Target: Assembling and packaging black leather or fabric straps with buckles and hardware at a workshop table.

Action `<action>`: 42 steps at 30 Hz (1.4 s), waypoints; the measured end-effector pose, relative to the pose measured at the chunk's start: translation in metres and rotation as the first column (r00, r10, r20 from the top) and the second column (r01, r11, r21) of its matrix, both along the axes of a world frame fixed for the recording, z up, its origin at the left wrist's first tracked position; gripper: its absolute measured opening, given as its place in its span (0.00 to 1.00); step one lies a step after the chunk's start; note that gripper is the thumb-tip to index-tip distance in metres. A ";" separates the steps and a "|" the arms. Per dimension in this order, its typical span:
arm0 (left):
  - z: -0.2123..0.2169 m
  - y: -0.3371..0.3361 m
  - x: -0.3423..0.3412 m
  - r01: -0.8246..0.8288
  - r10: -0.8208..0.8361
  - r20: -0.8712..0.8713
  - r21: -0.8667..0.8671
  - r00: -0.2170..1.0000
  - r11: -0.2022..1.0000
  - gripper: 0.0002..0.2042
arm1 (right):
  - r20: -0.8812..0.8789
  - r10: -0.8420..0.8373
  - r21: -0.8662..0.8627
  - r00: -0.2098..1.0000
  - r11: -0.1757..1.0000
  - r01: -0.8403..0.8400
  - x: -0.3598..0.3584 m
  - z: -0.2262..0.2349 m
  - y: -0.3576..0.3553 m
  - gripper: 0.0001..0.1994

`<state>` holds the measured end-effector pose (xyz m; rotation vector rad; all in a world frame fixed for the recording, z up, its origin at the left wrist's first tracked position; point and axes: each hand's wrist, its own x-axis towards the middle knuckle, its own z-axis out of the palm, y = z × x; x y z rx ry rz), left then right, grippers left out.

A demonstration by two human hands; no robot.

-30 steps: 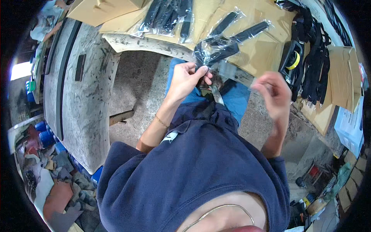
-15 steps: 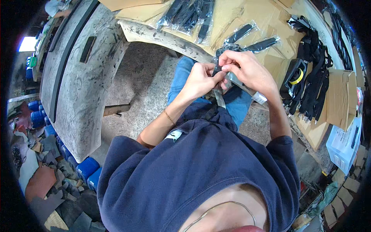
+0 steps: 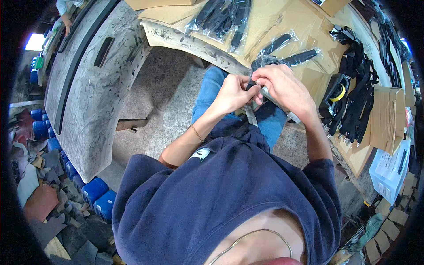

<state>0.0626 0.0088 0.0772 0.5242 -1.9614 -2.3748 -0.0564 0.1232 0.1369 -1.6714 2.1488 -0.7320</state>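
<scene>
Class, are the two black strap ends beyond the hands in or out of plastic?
In: clear, glossy plastic extends past both strap ends.

The person [image 3: 229, 190] has two hands [image 3: 234, 94], one bracelet [image 3: 196, 133] and one necklace [image 3: 260, 230]; there is one yellow tape roll [image 3: 340, 96]

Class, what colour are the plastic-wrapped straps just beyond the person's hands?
The plastic-wrapped straps are black, showing best in the head view.
</scene>
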 end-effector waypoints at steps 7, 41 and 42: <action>-0.006 -0.001 -0.002 0.010 -0.010 -0.035 -0.001 0.999 1.000 0.07 | -0.040 -0.021 0.008 0.999 1.000 0.021 0.003 0.002 0.004 0.06; -0.004 0.006 -0.016 -0.065 0.077 -0.088 0.135 0.993 0.989 0.09 | 0.956 -0.185 -0.042 0.228 0.684 0.728 0.025 -0.074 0.025 0.09; -0.006 0.007 -0.014 -0.075 0.092 -0.101 0.156 0.991 0.985 0.10 | 0.953 -0.177 -0.057 0.244 0.689 0.722 0.027 -0.069 0.021 0.09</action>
